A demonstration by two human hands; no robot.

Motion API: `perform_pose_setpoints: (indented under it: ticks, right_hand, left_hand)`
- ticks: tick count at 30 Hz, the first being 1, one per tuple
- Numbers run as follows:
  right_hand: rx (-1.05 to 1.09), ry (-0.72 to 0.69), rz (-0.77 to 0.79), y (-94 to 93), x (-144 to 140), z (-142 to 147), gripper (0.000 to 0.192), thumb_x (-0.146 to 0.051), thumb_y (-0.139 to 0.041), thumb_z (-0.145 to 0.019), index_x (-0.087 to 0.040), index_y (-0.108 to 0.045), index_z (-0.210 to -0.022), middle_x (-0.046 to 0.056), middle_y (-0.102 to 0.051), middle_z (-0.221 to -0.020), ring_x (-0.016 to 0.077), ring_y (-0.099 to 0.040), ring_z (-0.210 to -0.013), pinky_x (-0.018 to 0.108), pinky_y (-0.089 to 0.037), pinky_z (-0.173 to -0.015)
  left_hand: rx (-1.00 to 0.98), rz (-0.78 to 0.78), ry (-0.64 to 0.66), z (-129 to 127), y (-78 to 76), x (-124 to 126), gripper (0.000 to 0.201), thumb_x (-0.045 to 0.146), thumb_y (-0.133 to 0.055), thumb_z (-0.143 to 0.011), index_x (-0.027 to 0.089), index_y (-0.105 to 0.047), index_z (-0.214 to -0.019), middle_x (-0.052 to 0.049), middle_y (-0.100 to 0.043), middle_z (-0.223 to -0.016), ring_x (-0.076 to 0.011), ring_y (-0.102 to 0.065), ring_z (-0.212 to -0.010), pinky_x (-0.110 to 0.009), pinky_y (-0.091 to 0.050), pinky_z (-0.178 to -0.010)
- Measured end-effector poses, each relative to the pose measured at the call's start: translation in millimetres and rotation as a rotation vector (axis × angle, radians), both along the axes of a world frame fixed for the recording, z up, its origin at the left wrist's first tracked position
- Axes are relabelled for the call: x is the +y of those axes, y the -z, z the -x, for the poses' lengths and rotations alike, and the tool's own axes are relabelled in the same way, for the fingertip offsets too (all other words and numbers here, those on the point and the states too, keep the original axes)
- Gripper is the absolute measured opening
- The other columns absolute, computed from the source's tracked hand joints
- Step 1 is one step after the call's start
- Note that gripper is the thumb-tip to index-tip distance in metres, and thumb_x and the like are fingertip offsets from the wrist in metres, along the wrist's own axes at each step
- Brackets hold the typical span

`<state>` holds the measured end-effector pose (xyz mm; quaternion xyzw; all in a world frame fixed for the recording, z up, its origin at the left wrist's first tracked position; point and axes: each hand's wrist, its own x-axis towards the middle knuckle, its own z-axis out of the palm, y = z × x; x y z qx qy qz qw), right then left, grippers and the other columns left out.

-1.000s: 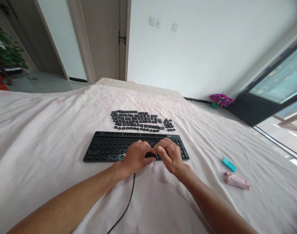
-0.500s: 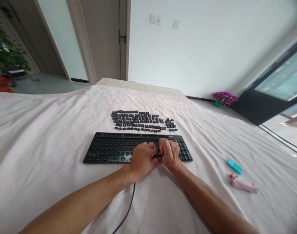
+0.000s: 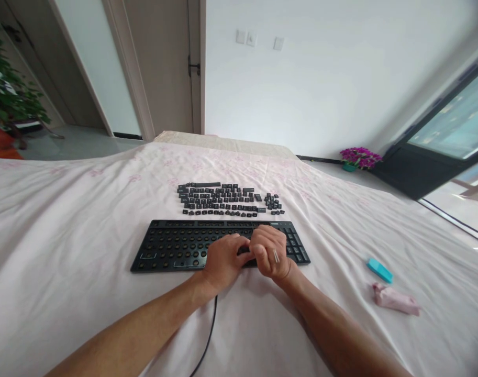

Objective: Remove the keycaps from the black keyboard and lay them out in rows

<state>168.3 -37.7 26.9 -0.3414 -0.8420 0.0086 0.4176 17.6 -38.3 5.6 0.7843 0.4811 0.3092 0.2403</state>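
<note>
A black keyboard (image 3: 176, 243) lies across the bedspread, most of its left and middle keys off and the number pad still capped. My left hand (image 3: 225, 259) rests over its middle right part, fingers curled and thumb toward the other hand; whatever lies between them is hidden. Against those fingertips, my right hand (image 3: 269, 250) is closed around a thin metal wire tool (image 3: 277, 256), whose pale ends stick out of the fist. Beyond the keyboard, loose black keycaps (image 3: 219, 200) are laid out in rows.
A black cable (image 3: 208, 337) runs toward me from under my left forearm. At the right lie a turquoise block-like object (image 3: 380, 270) and a crumpled pink cloth-like item (image 3: 396, 300). The pale bedspread (image 3: 74, 225) is wrinkled. Purple flowers (image 3: 359, 157) stand beyond it.
My right hand has turned, so the wire ends now point out on its near side. The dark piece seen between the hands is now mostly hidden. The view has tipped slightly upward.
</note>
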Motion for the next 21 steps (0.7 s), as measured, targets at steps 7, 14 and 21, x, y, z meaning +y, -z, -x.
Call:
perform_pose_setpoints:
  ticks: [7, 14, 21]
  right_hand:
    - [-0.210, 0.112, -0.055, -20.1, -3, -5, 0.037, -0.029, -0.033, -0.099, -0.020, -0.064, -0.080, 0.006, -0.065, -0.070, 0.0175, -0.055, -0.064, 0.031, -0.039, -0.066]
    - [-0.233, 0.263, 0.361, -32.5, 11, -15, 0.021, -0.033, -0.051, -0.095, -0.025, -0.069, -0.089, 0.002, -0.068, -0.085, 0.0150, -0.062, -0.075, 0.025, -0.038, -0.065]
    - [-0.311, 0.220, 0.396, -41.6, 19, -9, 0.012, -0.025, -0.060, -0.088, -0.023, -0.070, -0.082, -0.001, -0.068, -0.078, 0.0130, -0.060, -0.071, 0.024, -0.033, -0.061]
  left_hand:
    - [-0.421, 0.294, -0.054, 2, 0.0, 14, 0.019, 0.019, -0.067, -0.073, 0.020, -0.071, -0.092, 0.000, -0.075, -0.085, -0.0146, -0.068, -0.076, -0.025, -0.049, -0.070]
    - [-0.679, 0.410, -0.062, 8, 2.6, 24, 0.034, 0.017, -0.073, -0.068, 0.015, -0.066, -0.101, -0.003, -0.073, -0.077, -0.0170, -0.069, -0.073, -0.027, -0.053, -0.070]
    - [-0.690, 0.357, -0.098, 12, -3.3, 26, 0.032, 0.017, -0.072, -0.069, 0.017, -0.066, -0.101, -0.004, -0.072, -0.082, -0.0174, -0.068, -0.075, -0.027, -0.052, -0.072]
